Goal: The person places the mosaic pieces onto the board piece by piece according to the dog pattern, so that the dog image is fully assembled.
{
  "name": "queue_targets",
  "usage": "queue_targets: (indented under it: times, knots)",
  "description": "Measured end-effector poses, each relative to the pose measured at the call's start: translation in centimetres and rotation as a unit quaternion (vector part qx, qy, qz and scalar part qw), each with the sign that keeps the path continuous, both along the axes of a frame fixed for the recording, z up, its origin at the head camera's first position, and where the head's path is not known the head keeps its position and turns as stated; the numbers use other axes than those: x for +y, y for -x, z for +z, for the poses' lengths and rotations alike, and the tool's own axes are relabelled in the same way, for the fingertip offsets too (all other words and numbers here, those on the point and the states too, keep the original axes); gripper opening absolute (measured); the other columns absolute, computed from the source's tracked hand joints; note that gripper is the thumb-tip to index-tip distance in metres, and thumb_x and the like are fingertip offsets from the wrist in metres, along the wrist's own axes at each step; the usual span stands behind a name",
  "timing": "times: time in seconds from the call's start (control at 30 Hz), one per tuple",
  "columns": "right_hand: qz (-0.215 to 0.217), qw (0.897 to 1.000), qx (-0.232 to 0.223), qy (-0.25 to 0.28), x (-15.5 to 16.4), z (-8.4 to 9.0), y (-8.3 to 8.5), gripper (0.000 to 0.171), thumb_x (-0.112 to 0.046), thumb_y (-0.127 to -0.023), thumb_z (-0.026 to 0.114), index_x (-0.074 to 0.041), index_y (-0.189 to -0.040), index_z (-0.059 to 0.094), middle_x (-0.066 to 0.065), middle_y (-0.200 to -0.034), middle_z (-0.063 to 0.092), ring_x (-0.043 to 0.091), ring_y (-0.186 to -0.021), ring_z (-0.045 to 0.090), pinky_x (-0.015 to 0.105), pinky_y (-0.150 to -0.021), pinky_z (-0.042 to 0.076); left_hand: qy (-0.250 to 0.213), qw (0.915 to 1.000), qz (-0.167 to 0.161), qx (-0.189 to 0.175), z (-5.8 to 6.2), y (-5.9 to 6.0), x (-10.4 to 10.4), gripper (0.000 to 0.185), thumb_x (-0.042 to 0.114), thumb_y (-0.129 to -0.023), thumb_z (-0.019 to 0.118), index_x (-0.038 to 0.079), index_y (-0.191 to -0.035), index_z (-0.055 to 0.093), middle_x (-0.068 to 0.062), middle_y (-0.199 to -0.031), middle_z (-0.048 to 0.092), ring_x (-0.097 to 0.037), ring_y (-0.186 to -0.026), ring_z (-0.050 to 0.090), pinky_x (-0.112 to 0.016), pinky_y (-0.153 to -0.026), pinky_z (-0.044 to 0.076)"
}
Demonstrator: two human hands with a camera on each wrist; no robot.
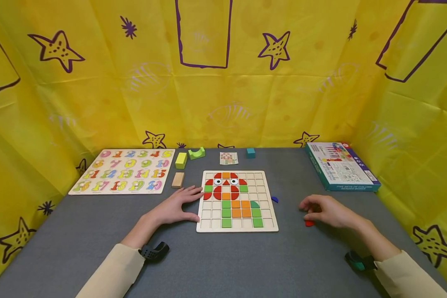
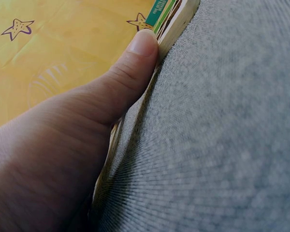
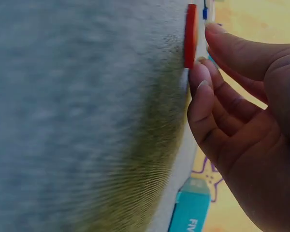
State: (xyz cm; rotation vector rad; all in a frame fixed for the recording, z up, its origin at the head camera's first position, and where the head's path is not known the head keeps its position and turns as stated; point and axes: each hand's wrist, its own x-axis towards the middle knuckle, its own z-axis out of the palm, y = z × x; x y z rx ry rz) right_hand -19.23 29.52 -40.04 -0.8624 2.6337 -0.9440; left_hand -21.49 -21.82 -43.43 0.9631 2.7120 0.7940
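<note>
A wooden grid board (image 1: 211,225) holds red, orange, green and white tiles laid out as an animal-like figure with two eyes. At its left edge is my left hand (image 1: 179,205), fingers spread, the thumb (image 2: 144,43) against the board's side in the left wrist view. My right hand (image 1: 325,210) hovers low over the table to the right, fingers bent, a gap between thumb and fingertips. Just beside those fingertips lies a red piece (image 3: 190,36), flat on the cloth; whether they touch it I cannot tell. A blue half-round piece (image 1: 275,199) lies by the board's right edge.
Behind the board lie a picture card (image 1: 229,158), a teal block (image 1: 251,153), a green arch block (image 1: 196,153), a yellow-green block (image 1: 181,160) and a plain wooden block (image 1: 178,180). A number puzzle (image 1: 115,192) sits at left, a teal box (image 1: 342,165) at back right.
</note>
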Motion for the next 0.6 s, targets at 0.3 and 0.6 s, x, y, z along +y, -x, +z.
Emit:
queue_targets:
  times: [0.3,0.6]
  knots:
    - [0.025,1.0,-0.006,-0.01,0.5,-0.1,-0.9,0.025,-0.019,-0.09,0.079,-0.008,-0.11,0.069,-0.005,-0.1,0.066,0.009,-0.084,0.058,0.027,-0.076,0.054,0.003,1.0,0.002,0.0,0.1,-0.1,0.0,0.089,0.057,-0.083,0.077,0.011,-0.153,0.045,-0.006,-0.162,0.034,-0.036,-0.15,0.02,-0.059,-0.12,0.01]
    - [0.037,0.999,-0.014,-0.027,-0.1,0.2,-1.3,0.017,-0.018,-0.089,0.079,-0.012,-0.1,0.067,-0.007,-0.089,0.061,0.008,-0.079,0.055,0.026,-0.071,0.052,0.007,0.9999,0.006,-0.004,0.1,0.0,0.0,0.09,0.058,-0.083,0.077,0.013,-0.154,0.045,-0.004,-0.162,0.033,-0.034,-0.151,0.019,-0.057,-0.12,0.009]
